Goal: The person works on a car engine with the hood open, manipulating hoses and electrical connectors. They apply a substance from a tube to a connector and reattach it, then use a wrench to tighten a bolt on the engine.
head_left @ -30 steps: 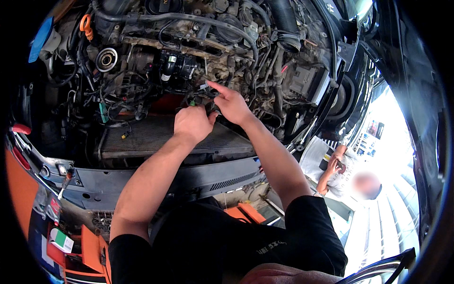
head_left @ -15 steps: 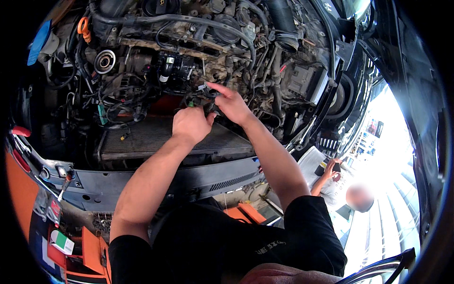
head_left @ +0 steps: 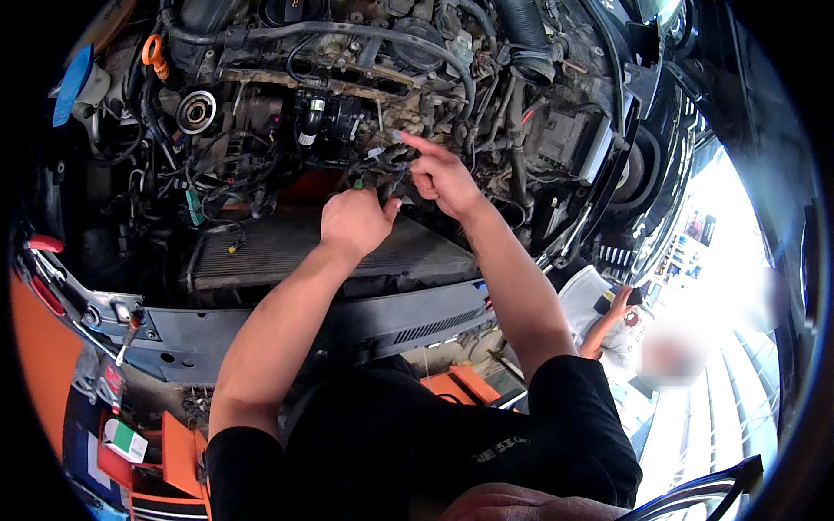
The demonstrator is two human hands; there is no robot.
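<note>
My left hand (head_left: 358,221) is closed over a bundle of dark wiring (head_left: 375,178) above the radiator, with a small green piece (head_left: 358,183) showing just past its knuckles. Its thumb lies to the right, and the fingertips are hidden under the hand. To the right and slightly farther in is my right hand (head_left: 445,181), its index finger stretched toward the engine and the other fingers curled; I see nothing held in it. A pale tag or connector (head_left: 375,153) sits on the wires between the hands. Behind them is a black engine part with a hose fitting (head_left: 311,122).
The finned radiator (head_left: 330,252) lies behind the grey front crossmember (head_left: 287,334). A round filter housing (head_left: 196,113) and an orange dipstick loop (head_left: 155,56) are at the left. Orange tool drawers (head_left: 181,456) stand below left. A person (head_left: 618,321) holding a dark device is at the right.
My right hand has drawn slightly right and away from the left hand, its index finger still out. My left hand stays on the wiring. The whole view has shifted slightly.
</note>
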